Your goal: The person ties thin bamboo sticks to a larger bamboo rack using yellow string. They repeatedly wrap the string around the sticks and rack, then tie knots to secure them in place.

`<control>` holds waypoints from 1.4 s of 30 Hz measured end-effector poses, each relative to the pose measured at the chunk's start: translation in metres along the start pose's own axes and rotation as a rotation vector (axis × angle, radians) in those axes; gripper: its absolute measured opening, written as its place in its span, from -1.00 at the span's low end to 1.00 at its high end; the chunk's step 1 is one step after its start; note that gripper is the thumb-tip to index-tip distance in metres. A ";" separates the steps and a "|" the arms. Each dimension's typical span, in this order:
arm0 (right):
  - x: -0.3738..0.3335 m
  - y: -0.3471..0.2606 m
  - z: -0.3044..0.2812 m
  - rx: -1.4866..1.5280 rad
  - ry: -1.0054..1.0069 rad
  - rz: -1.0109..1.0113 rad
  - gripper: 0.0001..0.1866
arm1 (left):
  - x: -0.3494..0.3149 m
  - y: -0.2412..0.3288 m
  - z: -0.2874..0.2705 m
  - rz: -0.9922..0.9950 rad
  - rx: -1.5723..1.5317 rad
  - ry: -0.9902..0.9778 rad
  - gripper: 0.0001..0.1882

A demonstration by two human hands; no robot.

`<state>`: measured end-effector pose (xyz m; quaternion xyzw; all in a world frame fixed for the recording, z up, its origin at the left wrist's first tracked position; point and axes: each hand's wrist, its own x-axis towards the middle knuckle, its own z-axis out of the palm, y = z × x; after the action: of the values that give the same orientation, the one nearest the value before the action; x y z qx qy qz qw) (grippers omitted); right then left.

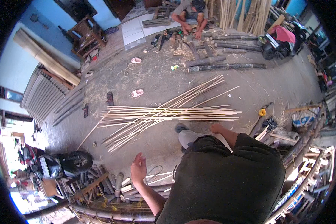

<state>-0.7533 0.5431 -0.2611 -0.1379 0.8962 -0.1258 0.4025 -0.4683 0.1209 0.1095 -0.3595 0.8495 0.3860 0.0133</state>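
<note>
My left hand [138,168] hangs loosely open, holding nothing, above short cut bamboo offcuts [119,184]. My right hand is out of sight. Thin, pale split bamboo strips [168,114] lie crisscrossed on the dusty concrete floor [153,74] ahead.

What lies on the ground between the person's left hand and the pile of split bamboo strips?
Bare, dusty ground: in the head view nothing lies between the empty left hand and the bamboo strips.
</note>
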 end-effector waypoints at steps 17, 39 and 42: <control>0.211 -0.325 0.076 0.127 0.260 -0.376 -0.52 | 0.195 -0.157 -0.038 -0.102 0.293 -0.267 -0.61; 0.537 -0.455 0.338 -0.165 0.011 -0.049 -0.72 | 0.291 -0.366 0.128 -0.919 0.223 -0.505 -0.15; 0.584 -0.473 0.352 -0.078 0.080 -0.060 -0.80 | 0.275 -0.387 0.130 -0.874 0.246 -0.357 -0.18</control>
<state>-0.7906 -0.1403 -0.7303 -0.1752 0.9112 -0.1083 0.3567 -0.4650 -0.1296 -0.3140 -0.6062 0.6428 0.2969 0.3621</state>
